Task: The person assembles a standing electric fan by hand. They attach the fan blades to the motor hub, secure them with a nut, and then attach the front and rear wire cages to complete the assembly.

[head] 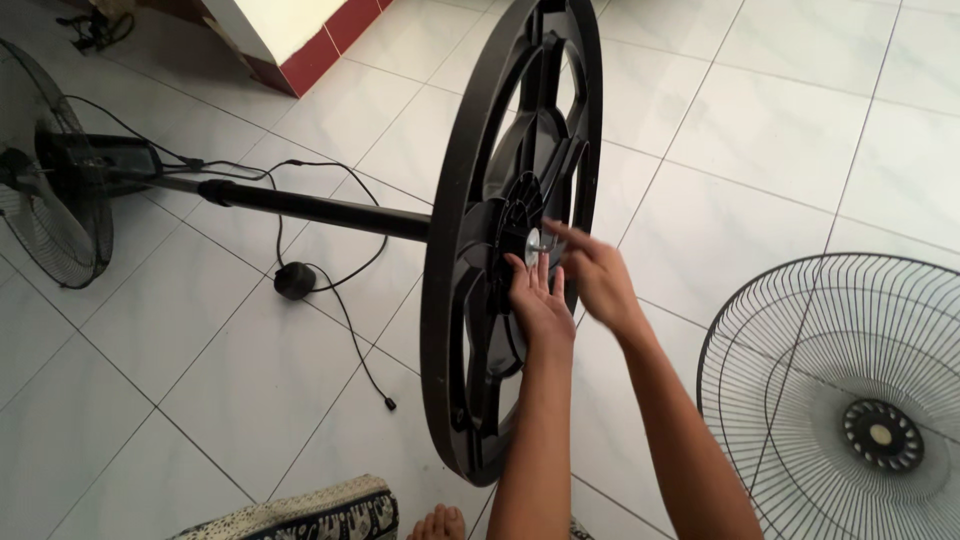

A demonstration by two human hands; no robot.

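Presently, a pedestal fan is seen lying on its side on the tiled floor point(200, 330), its round black base point(470, 300) stood on edge with the underside turned toward the wearer. Left hand point(538, 300) is laid flat, fingers spread, against the hub of the base. Right hand point(595, 272) is held just beside it, fingertips pinched around a small metal fastener point(540, 243) at the hub centre; grip partly blurred. The step in hand is judged to be the working of that centre fastener; further turning with the base steadied seems called for. Long axis is set by the black pole point(320, 210), which runs leftward from the hub to the motor head and rear grille point(50, 190). A power cord point(340, 290) is trailed beneath. A loose front grille point(850, 400) is lying at right.
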